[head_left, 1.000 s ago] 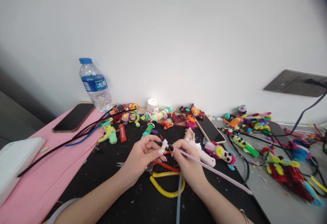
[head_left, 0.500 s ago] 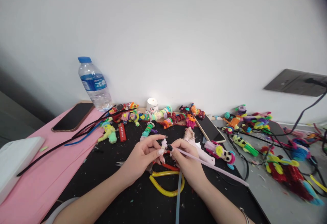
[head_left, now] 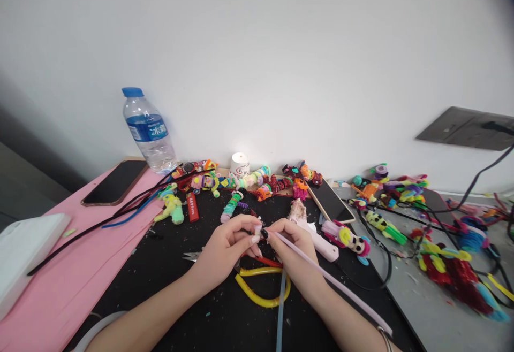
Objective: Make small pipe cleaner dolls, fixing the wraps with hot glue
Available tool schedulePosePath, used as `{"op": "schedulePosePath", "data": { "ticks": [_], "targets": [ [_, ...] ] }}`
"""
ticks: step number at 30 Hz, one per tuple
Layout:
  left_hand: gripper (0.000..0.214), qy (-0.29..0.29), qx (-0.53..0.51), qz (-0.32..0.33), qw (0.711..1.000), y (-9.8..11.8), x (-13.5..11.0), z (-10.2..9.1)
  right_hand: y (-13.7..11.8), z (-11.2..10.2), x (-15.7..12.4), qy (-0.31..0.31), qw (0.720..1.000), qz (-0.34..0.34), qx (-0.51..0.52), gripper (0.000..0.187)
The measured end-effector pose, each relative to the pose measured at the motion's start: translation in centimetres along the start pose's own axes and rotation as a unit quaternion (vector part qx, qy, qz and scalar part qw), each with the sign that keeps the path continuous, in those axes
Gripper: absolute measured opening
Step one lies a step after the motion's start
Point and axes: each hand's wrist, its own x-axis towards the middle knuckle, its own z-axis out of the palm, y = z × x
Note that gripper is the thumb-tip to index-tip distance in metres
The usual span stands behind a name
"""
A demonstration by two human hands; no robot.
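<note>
A pale lilac pipe cleaner [head_left: 333, 280] runs from my right hand [head_left: 295, 245] back over my right forearm. The fingertips of that hand pinch its near end. My left hand [head_left: 225, 245] is closed on the same pale, small bundle, which the fingers mostly hide. Both hands meet above the black mat. Beneath them lie pliers with yellow handles [head_left: 261, 303], their metal tip showing left of my left hand. A translucent glue stick [head_left: 280, 314] lies below my right hand. Just beyond it rests a pale pink glue gun [head_left: 321, 242].
Colourful pipe-cleaner figures [head_left: 172, 205] line the back and right. A water bottle [head_left: 146, 132] leans at the wall, near a dark phone [head_left: 115, 182] on pink sheets [head_left: 100, 245]. Also there are a paper cup [head_left: 240, 165], a second phone [head_left: 331, 202] and black cables [head_left: 387, 266].
The free length of the lilac pipe cleaner has swung down toward my right forearm. The fingertips have shifted slightly around the small piece, which is now more covered.
</note>
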Motion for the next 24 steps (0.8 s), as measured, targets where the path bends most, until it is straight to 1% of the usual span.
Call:
{"op": "schedulePosePath", "data": {
  "ticks": [4, 10, 14, 17, 24],
  "targets": [
    [0.018, 0.001, -0.026, -0.019, 0.999, 0.10, 0.00, 0.09, 0.29, 0.00, -0.06, -0.004, 1.000, -0.003, -0.005, 0.014],
    [0.020, -0.002, -0.042, -0.022, 0.999, 0.16, -0.04, -0.04, 0.39, -0.15, 0.02, -0.016, 1.000, -0.001, 0.001, 0.015],
    [0.022, -0.004, -0.024, -0.013, 1.000, 0.09, -0.03, -0.09, 0.38, -0.22, -0.01, -0.017, 1.000, -0.004, -0.001, 0.014],
    [0.019, 0.003, 0.001, -0.006, 1.000, 0.18, -0.11, -0.10, 0.38, -0.20, -0.10, -0.015, 1.000, -0.009, -0.017, 0.014],
    [0.015, 0.021, 0.060, 0.012, 0.998, 0.74, -0.23, -0.04, 0.29, -0.32, -0.27, -0.005, 0.992, -0.072, -0.101, 0.016]
  ]
}}
